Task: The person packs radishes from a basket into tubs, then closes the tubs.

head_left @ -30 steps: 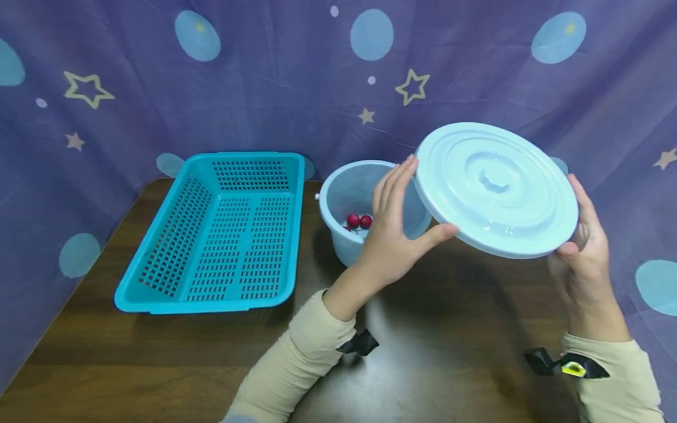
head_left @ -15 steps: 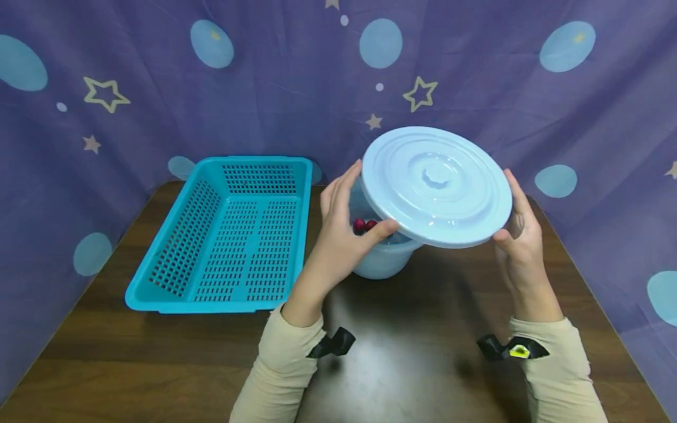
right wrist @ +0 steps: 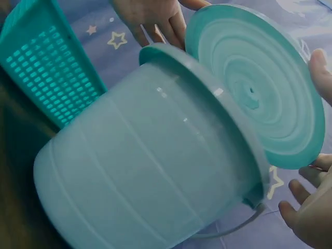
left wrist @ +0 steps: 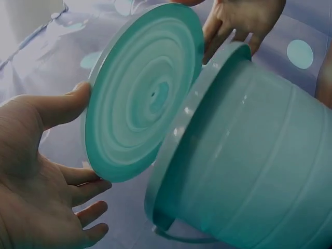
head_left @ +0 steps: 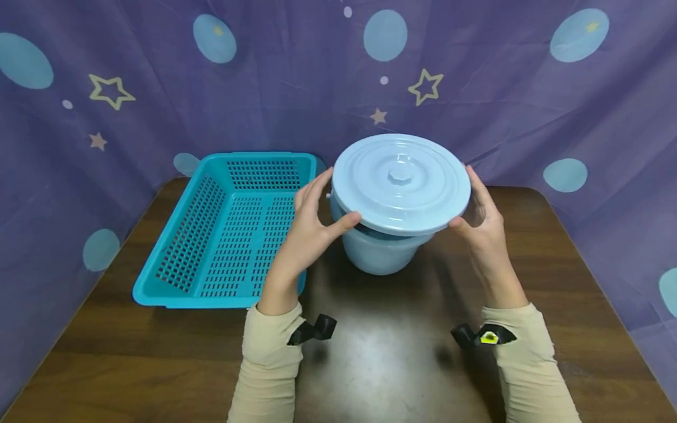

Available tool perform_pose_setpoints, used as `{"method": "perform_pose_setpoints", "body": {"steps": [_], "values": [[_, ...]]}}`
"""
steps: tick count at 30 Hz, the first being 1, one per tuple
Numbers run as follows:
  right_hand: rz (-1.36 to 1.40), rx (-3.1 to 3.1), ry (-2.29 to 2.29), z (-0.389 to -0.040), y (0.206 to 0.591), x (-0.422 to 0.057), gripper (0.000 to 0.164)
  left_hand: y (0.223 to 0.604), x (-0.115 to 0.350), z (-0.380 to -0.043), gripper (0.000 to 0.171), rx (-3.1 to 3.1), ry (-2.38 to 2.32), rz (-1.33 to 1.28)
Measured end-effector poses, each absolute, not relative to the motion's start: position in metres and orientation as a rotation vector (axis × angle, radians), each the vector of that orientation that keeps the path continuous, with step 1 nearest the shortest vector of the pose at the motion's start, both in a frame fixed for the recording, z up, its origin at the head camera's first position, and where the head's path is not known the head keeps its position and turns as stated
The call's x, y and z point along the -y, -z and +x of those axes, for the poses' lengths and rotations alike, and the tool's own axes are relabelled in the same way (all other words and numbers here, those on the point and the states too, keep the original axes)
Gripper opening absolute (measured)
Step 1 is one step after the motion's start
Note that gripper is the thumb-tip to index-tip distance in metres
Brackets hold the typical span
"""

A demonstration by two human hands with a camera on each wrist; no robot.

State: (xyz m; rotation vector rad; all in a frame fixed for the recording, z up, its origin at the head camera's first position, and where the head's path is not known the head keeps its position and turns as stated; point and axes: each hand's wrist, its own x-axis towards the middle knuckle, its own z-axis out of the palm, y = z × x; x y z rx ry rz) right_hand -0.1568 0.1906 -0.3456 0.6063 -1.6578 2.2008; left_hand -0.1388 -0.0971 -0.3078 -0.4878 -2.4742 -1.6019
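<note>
A round light-blue lid (head_left: pixel 400 200) with a small central knob hangs just above the bucket (head_left: pixel 381 255), covering its mouth in the head view. My left hand (head_left: pixel 304 235) grips the lid's left edge between thumb and fingers. On the opposite edge, my right hand (head_left: pixel 483 238) holds it the same way. Both wrist views show the lid's ringed underside (left wrist: pixel 148 98) apart from the bucket's rim (right wrist: pixel 218 96), with a gap between. A thin bail handle (right wrist: pixel 233 228) hangs at the bucket's side. The bucket's contents are hidden beneath the lid.
A turquoise perforated basket (head_left: pixel 211 302) stands on the wooden table (head_left: pixel 370 364), left of the bucket, partly behind the left hand. A purple curtain (head_left: pixel 296 76) with stars and dots rises behind the table.
Both hands have carried the lid leftward from the right of the bucket to over its mouth, levelling it somewhat. The red round fruits inside the bucket, visible earlier, are now covered.
</note>
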Motion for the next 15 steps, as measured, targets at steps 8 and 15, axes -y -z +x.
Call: {"method": "perform_pose_setpoints", "body": {"steps": [8, 15], "values": [[0.538, 1.973, -2.074, -0.164, 0.359, -0.192, 0.097, 0.312, 0.107, -0.148, 0.091, 2.626, 1.57, -0.374], [0.502, 2.176, -1.944, -0.165, 0.363, -0.197, 0.085, 0.313, 0.106, -0.151, 0.097, 2.682, 1.579, -0.319]]}}
